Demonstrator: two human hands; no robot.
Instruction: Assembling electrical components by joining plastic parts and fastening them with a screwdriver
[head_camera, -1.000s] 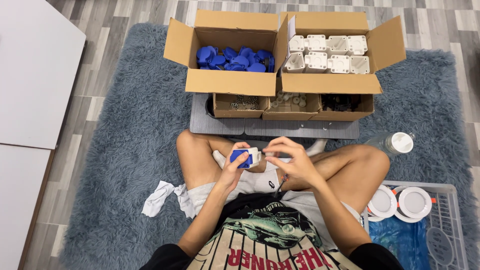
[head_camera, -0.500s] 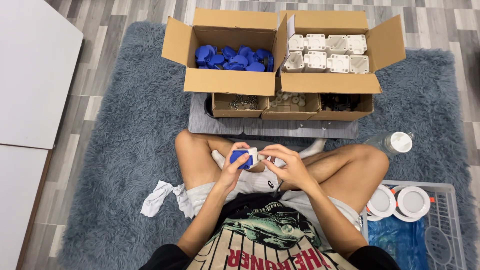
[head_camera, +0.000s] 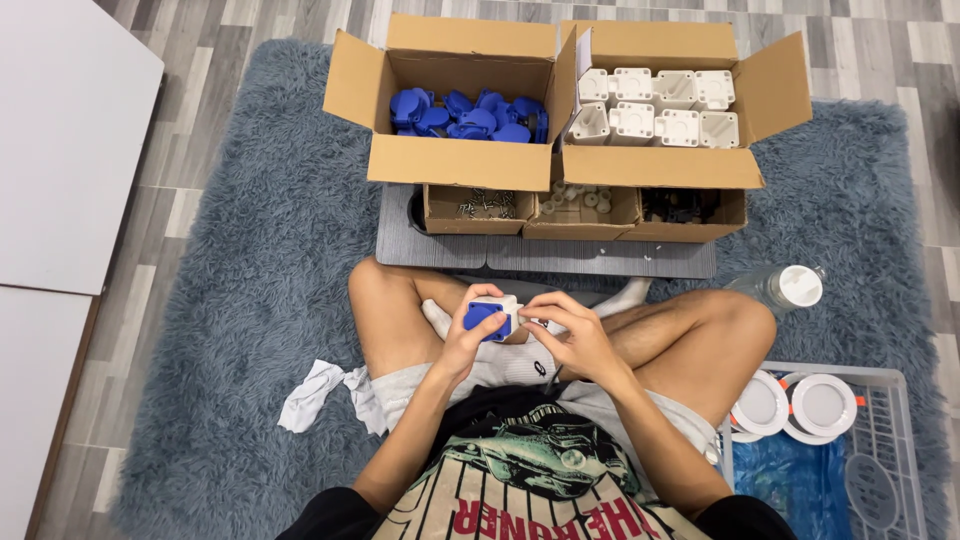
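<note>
A shaggy grey-blue rug (head_camera: 230, 280) lay over a floor of pale grey wood-look planks (head_camera: 250, 20), with flat white panels (head_camera: 60, 130) along the left edge. The person sat cross-legged on the rug, facing a low grey board (head_camera: 560, 258) that carried three small open cardboard trays.

Behind these stood two larger corrugated cardboard boxes with flaps spread. The left box (head_camera: 455, 160) held a jumble of glossy blue rounded plastic caps (head_camera: 470, 112). The right box (head_camera: 660, 165) held blocky white plastic housings (head_camera: 655, 105) packed in two neat rows.

Over the lap, the left hand (head_camera: 462, 345) held a small white boxy housing with a blue round-cornered face (head_camera: 490, 318). Its grip was closed on the piece, thumb laid across the blue front. The blue face was turned up toward the camera; the piece was roughly cubic, so I could not tell a long axis. The right hand (head_camera: 575, 335) met it from the other side, its grip narrow, fingertips pinched at the white edge.

A crumpled white cloth (head_camera: 320, 392) lay by the left knee. A clear plastic bottle with a white cap (head_camera: 785, 288) lay beside the right knee, and a wire basket (head_camera: 890, 440) held round white discs (head_camera: 822, 403).
</note>
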